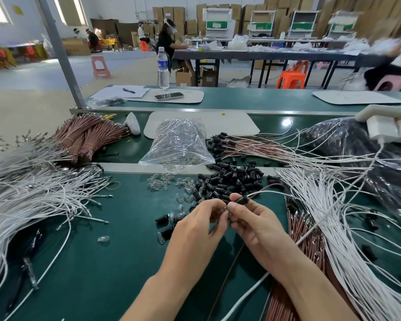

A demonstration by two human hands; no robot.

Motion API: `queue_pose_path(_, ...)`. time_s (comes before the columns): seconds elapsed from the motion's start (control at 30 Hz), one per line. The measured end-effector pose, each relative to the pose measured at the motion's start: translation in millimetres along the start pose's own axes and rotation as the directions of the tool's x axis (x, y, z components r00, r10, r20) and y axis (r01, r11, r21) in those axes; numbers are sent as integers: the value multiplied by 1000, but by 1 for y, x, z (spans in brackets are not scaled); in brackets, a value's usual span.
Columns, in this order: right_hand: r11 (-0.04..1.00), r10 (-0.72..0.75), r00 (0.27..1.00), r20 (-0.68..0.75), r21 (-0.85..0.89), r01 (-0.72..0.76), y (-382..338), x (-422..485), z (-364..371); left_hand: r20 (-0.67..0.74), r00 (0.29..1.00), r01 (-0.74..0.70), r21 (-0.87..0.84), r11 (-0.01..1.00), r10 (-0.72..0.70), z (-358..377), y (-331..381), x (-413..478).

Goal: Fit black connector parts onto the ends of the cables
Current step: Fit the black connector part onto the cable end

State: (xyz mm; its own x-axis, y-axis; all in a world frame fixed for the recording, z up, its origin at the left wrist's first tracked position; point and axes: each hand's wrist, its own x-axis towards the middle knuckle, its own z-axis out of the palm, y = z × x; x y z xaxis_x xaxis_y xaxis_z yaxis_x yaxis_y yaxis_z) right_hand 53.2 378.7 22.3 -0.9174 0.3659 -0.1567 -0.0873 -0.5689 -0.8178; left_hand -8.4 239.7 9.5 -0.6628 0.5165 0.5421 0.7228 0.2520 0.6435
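Head view: right hand (252, 218) and left hand (202, 216) pinch a black plastic connector (241, 200) on a thin white cable (278, 193); mid-fit, next likely push home.

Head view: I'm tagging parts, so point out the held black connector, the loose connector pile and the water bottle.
Held black connector (242, 200): head view, on its barrel.
Loose connector pile (229, 179): head view, heap's middle.
Water bottle (163, 64): head view, on its label.

My left hand (200, 220) pinches a small clear piece (224, 207), mostly hidden by fingertips, and my right hand (252, 220) covers the near end of the black connector (242, 200). White cables (21, 193) at my left run off the edge; the person (398, 54) far right is blurred.
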Motion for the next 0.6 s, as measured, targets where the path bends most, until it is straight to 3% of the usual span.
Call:
queue_pose_path(0.13,1000,0,1000,15,18,0,1,1,1,-14,999,35,-60,998,-36,-1,1,1)
queue_pose_path(0.3,1000,-4,992,-127,15,6,-1,6,0,-56,994,90,-112,990,-97,-4,0,2)
queue_pose_path(0.6,999,-13,1000,-8,-48,13,-3,-1,3,-51,994,88,-134,987,-95,-1,-2,3)
